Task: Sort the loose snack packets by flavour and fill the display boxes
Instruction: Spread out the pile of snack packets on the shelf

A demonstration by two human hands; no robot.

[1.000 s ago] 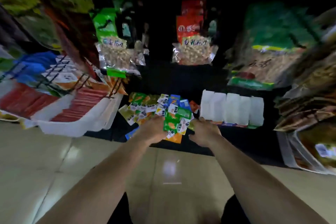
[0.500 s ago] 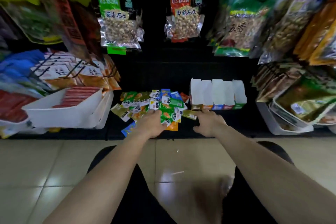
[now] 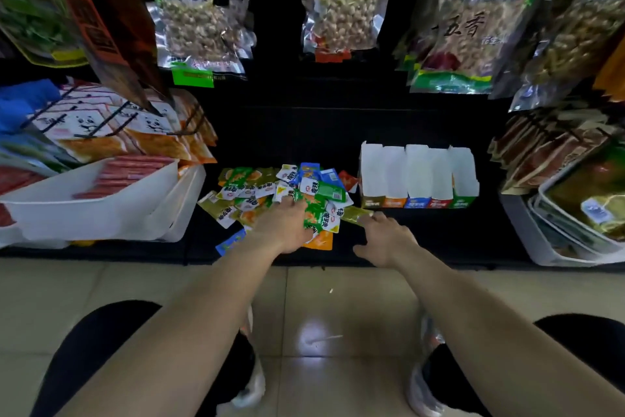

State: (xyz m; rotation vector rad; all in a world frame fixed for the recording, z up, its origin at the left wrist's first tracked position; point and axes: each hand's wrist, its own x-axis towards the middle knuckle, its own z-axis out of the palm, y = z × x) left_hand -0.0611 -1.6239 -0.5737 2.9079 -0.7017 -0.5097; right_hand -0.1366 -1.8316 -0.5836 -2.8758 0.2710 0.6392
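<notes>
Head view: the left hand [image 3: 284, 227] is laid palm-down on the pile of loose snack packets [image 3: 270, 186]; whether any is grasped cannot be told. An olive packet [image 3: 355, 213] is touched by the relaxed right hand [image 3: 385, 240], thumb spread clear. Display boxes [image 3: 419, 176] are lined up just beyond it.

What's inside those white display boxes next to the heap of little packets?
Only bare white inner walls show in the display boxes; none of the loose packets stands in view there. Their low coloured front lips hide the bottoms, so something lying flat could be missed.
</notes>
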